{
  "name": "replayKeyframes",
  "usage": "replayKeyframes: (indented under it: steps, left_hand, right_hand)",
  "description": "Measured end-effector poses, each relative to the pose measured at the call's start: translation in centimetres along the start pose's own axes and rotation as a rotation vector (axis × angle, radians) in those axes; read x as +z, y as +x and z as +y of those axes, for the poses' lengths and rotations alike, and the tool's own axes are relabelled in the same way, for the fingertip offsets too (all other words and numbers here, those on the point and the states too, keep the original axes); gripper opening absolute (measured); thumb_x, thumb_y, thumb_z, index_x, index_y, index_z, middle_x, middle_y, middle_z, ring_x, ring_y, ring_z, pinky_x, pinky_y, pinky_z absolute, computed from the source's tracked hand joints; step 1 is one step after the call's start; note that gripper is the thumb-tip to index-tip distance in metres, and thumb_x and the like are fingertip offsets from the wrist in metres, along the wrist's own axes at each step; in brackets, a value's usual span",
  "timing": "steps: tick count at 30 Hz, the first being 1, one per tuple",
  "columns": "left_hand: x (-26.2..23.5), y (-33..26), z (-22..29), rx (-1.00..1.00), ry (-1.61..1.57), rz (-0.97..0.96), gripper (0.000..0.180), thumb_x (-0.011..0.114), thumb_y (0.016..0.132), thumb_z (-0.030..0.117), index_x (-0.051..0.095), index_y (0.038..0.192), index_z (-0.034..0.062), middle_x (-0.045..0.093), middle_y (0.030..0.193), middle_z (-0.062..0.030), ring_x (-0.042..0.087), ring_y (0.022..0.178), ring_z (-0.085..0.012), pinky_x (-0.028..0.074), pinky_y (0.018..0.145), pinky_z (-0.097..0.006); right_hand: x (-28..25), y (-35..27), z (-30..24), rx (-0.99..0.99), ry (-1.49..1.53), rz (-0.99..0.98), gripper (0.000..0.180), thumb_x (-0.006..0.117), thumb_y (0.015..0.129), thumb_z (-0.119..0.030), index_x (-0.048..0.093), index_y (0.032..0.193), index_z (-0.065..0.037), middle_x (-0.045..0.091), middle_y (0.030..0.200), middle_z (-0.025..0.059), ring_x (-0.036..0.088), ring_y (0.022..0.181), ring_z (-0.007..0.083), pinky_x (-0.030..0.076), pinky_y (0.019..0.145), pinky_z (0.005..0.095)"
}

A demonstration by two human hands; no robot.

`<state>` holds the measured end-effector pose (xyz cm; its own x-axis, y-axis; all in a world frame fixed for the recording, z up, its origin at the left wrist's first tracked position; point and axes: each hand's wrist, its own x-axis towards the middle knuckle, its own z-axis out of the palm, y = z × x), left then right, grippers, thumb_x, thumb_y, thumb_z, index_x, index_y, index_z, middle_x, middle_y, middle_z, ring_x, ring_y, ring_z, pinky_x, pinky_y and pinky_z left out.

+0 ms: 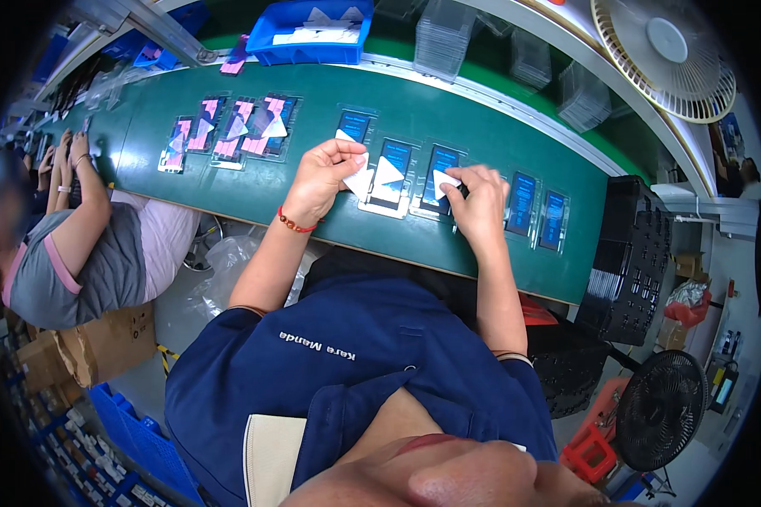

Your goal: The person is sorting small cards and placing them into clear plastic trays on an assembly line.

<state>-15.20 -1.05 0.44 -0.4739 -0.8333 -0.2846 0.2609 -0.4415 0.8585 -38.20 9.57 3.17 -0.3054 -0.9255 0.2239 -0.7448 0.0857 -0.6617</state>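
Observation:
My left hand (323, 179) pinches a white triangular piece (358, 179), paper or cloth, beside a dark blue phone-sized panel (354, 127) in a clear plastic tray. Just right of it, another white triangle (388, 172) lies on a second panel (395, 155). Over a third panel (442, 158) my right hand (480, 201) is closed, thumb and fingers on a white triangular piece (441, 182). That piece touches or nearly touches the panel; I cannot tell which. Farther right, two more panels (521, 203) rest in clear trays.
Panels with pink strips and white triangles (228, 131) lie to the left on the green table (313, 91). A blue bin (310, 52) of white pieces stands behind. Stacked clear trays (445, 38) fill the shelf. Black crates (624, 258) border the right end; a co-worker (101, 245) sits left.

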Motion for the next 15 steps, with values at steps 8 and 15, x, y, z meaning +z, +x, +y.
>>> replayKeyframes:
  steps: [8,15]
  left_hand:
    - [-0.7,-0.3,0.9,0.047,-0.072,0.008,0.014,0.062,0.087,-0.002,0.061,0.102,-0.0009,0.065,0.092,-0.0055,0.063,0.081,-0.0098,0.053,0.072,-0.022]
    - [-2.4,-0.9,0.2,0.079,-0.063,0.044,0.014,0.062,0.088,-0.002,0.061,0.102,-0.0009,0.065,0.092,-0.0053,0.062,0.083,-0.0091,0.051,0.074,-0.021]
  right_hand:
    - [4.3,0.8,-4.9,-0.269,-0.250,-0.015,0.041,0.080,0.065,-0.030,0.068,0.096,-0.006,0.060,0.094,0.0081,0.051,0.093,0.0264,0.034,0.085,0.0399]
    - [5.5,2.6,-5.5,-0.136,-0.238,-0.219,0.038,0.082,0.064,-0.022,0.067,0.094,-0.005,0.060,0.097,0.0114,0.052,0.098,0.0287,0.033,0.087,0.0402]
